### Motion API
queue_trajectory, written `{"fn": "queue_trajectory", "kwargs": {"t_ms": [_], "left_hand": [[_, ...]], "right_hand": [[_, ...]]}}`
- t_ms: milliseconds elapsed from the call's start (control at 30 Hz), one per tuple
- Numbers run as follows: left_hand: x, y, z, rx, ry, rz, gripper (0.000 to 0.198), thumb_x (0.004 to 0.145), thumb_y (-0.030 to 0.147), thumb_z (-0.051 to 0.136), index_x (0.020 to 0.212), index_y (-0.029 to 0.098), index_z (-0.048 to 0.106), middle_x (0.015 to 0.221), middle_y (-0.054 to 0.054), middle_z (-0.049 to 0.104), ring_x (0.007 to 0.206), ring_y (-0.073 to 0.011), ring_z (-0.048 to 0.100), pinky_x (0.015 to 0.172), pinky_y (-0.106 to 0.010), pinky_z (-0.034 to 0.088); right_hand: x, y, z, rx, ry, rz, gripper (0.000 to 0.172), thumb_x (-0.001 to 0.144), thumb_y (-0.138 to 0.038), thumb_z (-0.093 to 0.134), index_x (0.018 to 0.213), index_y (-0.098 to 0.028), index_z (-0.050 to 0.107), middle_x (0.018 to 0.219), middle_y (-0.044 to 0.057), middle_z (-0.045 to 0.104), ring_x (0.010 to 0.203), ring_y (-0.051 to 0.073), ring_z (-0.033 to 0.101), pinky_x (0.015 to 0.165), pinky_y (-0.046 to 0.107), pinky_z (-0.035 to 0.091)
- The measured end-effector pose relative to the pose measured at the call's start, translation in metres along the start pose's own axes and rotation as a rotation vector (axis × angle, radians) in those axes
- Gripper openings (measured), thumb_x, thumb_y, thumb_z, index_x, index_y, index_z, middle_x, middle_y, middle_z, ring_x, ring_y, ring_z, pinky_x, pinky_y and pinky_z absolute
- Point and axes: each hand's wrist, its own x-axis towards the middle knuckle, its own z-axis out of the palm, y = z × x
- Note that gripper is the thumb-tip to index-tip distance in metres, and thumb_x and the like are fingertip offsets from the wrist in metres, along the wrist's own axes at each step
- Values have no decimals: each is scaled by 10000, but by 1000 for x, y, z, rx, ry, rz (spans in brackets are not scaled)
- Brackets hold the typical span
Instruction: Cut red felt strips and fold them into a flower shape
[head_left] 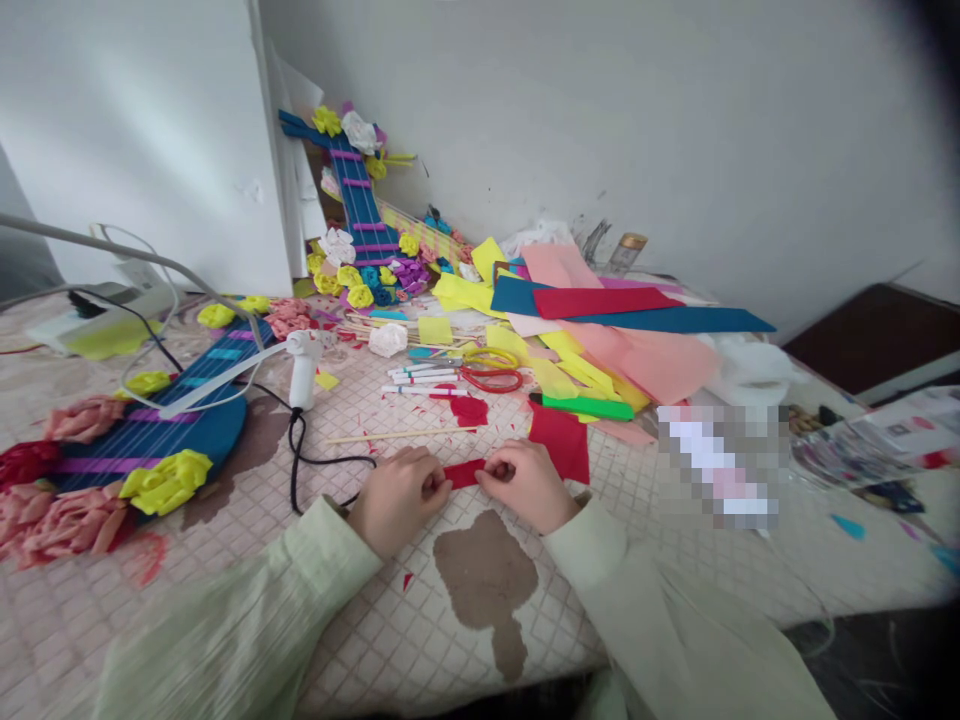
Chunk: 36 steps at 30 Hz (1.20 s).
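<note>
Between my two hands a narrow red paper strip is stretched just over the table. My left hand pinches its left end, fingers curled. At the other end, my right hand holds it between thumb and forefinger. A larger red paper piece lies just beyond my right hand. A thin wooden stick rests on the table past my hands, near a crumpled red paper piece.
Scissors with red handles and several markers lie further back. A white glue gun stands left, its black cord near my left hand. Blue guitar shapes with paper flowers are at left. Coloured paper sheets pile up at back right.
</note>
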Motion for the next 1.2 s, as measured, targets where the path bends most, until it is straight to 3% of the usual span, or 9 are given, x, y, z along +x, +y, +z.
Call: {"fn": "queue_trajectory", "kwargs": {"t_ms": [1067, 1200], "left_hand": [[1, 4, -2, 18, 4, -66, 148, 696, 227, 497, 557, 173, 497, 584, 10, 510, 596, -127, 476, 562, -236, 354], [1, 3, -1, -6, 32, -70, 110, 686, 234, 504, 600, 178, 466, 639, 10, 495, 600, -126, 473, 555, -234, 359]], "right_hand": [[-1, -2, -3, 8, -33, 19, 121, 621, -183, 588, 513, -172, 536, 555, -9, 539, 604, 127, 480, 603, 248, 334], [-4, 0, 0, -9, 16, -12, 109, 622, -186, 609, 559, -169, 522, 607, -18, 538, 653, 126, 487, 663, 265, 309]]}}
